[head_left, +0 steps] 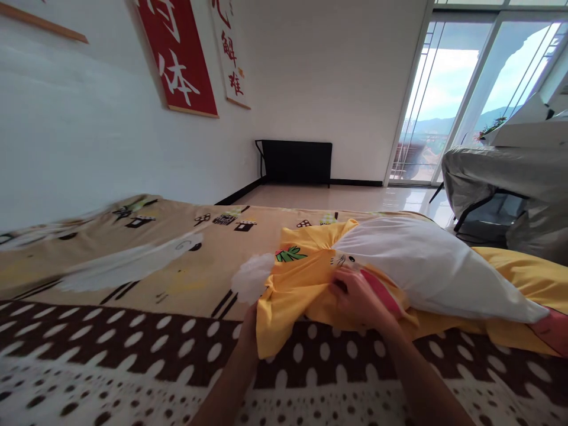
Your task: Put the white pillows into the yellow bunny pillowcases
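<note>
A white pillow (399, 254) lies on the bed at the right. A yellow pillowcase (306, 278) with printed carrots and an animal face is bunched around its left end, and more yellow cloth lies under and beyond the pillow. My right hand (357, 290) is closed on a fold of the pillowcase near the pillow's left end, with its fingers curled in the cloth. My left hand (252, 313) is mostly hidden behind the pillowcase's hanging left edge. Only its wrist side shows, so its fingers cannot be seen.
A beige and brown patterned blanket (146, 260) covers the bed. Beyond the bed, a black folded panel (297, 161) leans by the wall. Covered furniture (501, 171) stands at the right near a glass sliding door (444, 106). Red and white scrolls (181, 59) hang at the left.
</note>
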